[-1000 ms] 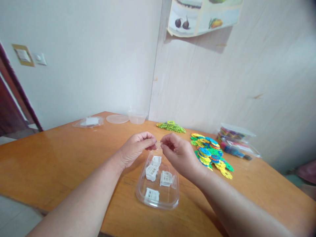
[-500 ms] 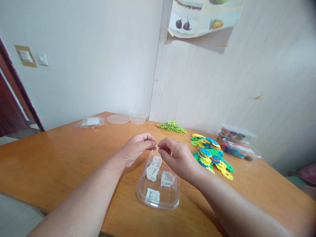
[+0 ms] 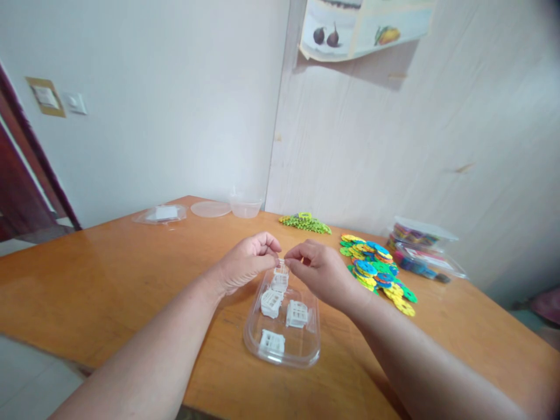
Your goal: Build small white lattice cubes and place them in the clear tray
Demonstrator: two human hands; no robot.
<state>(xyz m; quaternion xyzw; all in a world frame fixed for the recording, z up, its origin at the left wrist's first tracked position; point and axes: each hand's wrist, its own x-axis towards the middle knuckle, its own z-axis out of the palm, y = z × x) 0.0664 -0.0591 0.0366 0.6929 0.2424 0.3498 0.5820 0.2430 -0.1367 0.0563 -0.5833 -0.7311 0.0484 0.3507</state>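
Observation:
A small white lattice piece (image 3: pixel 281 268) is between the fingertips of both my hands, over the far end of a clear plastic tray (image 3: pixel 297 360). My left hand (image 3: pixel 249 263) pinches it from the left, thumb forward. From the other side my right hand (image 3: pixel 321 271) grips its edge with finger and thumb. Inside the tray lie several white lattice pieces in stacks: one stack (image 3: pixel 271 303) to the left, another (image 3: pixel 297 314) to the right and one (image 3: pixel 272 342) near the front. A further stack (image 3: pixel 279 283) lies just below the held piece.
Colourful notched discs (image 3: pixel 378 271) are heaped right of my hands, with green pieces (image 3: pixel 305 223) piled behind. Clear boxes (image 3: pixel 431 262) stand at the right. Toward the back left are a clear tub (image 3: pixel 245 207), a round lid (image 3: pixel 210 209) and a clear package (image 3: pixel 164 213).
The white lattice piece now shows between my fingertips, where only a sliver showed before. My fingers have shifted slightly around it, and the view has tilted a little.

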